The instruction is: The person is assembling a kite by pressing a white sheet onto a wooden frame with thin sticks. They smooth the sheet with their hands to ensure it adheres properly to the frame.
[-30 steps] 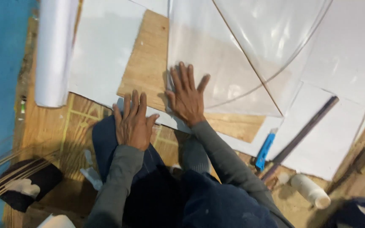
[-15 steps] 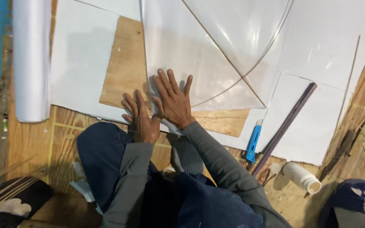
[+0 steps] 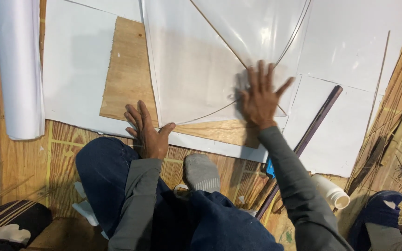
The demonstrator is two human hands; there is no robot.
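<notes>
Two flat hands are working a clear sheet on a floor board.

At the far left a white paper roll [image 3: 18, 69] is lying along the mat, untouched, beside a white sheet [image 3: 73, 74] that is tucking under a plywood board [image 3: 129, 76]. The left hand [image 3: 146, 130] is resting open, palm down, on the near edge of that white sheet, grasping nothing. The clear plastic sheet [image 3: 196, 69] is lying over the board with thin bent sticks [image 3: 219, 35] showing through it, so laying out looks done, while trimming or fixing looks yet to come. The right hand [image 3: 259, 97] is pressing it flat with fingers spread, gripping nothing. A dark straight bar [image 3: 319, 114], a blue cutter [image 3: 270, 168] and a white tube [image 3: 332, 191] are waiting unused at the right.
</notes>
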